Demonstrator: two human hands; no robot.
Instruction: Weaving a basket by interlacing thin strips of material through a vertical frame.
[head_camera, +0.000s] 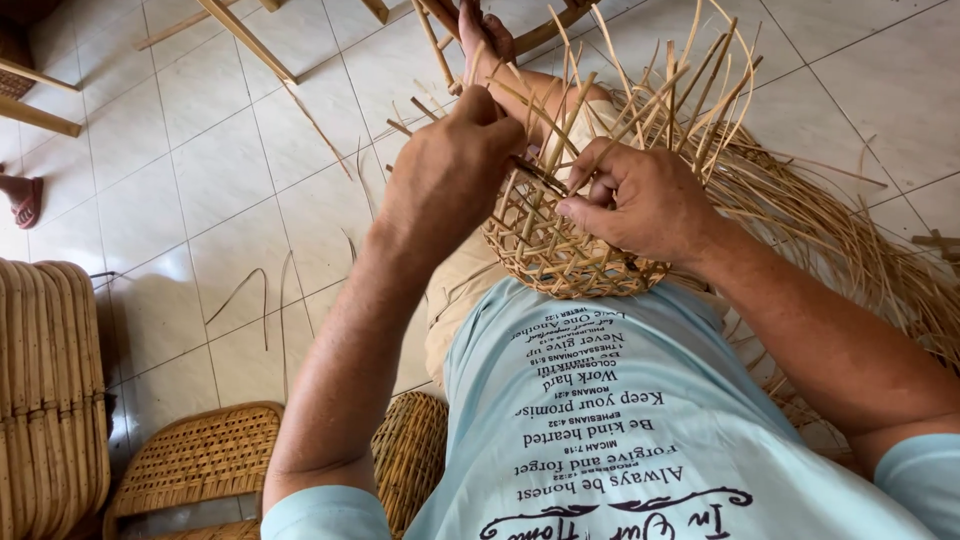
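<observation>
A half-woven rattan basket (560, 255) rests on my lap against my pale blue shirt, with several loose uprights (665, 90) sticking up from its rim. My left hand (450, 170) is closed over a thin strip at the basket's open lattice wall. On the other side, my right hand (635, 200) pinches the weave near the rim, thumb and fingers pressed on a strip. My bare foot (485, 35) shows beyond the basket.
A heap of loose rattan strips (840, 230) lies on the right. Stray strips (262, 300) lie on the white tiled floor. Woven rattan pieces (200, 460) and a bundle (45, 390) sit at lower left. Wooden frame parts (245, 40) stand at the top; another person's sandalled foot (25, 200) at left.
</observation>
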